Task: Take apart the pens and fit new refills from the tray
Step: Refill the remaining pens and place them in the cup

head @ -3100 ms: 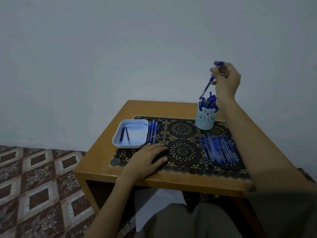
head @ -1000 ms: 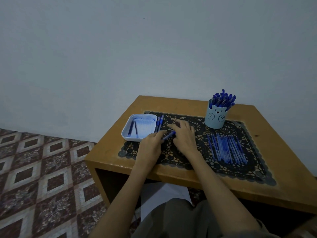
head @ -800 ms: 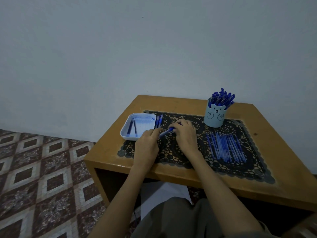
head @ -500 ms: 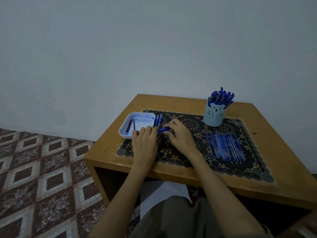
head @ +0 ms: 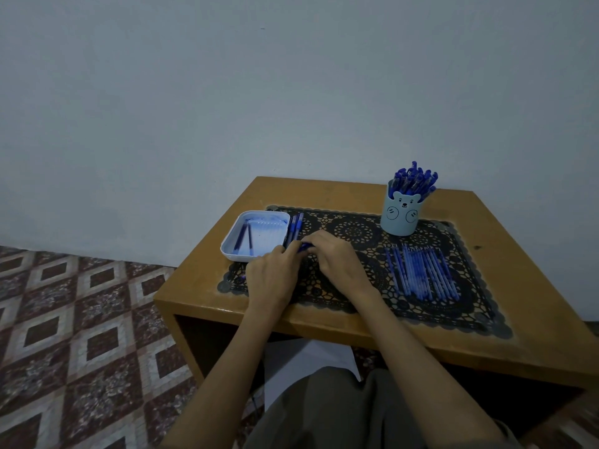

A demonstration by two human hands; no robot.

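Pinching a blue pen (head: 304, 246) between them, left hand (head: 274, 275) and right hand (head: 340, 262) meet over the black lace mat (head: 356, 228) on the bench (head: 518, 328). Only a short blue stretch of pen shows. Just beside: white tray (head: 227, 246) holding two dark refills (head: 244, 239). Bear cup (head: 400, 213) packed with pens; loose refills (head: 421, 273) lie in a row right.

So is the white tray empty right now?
No, the white tray holds two dark refills lying along its left side.
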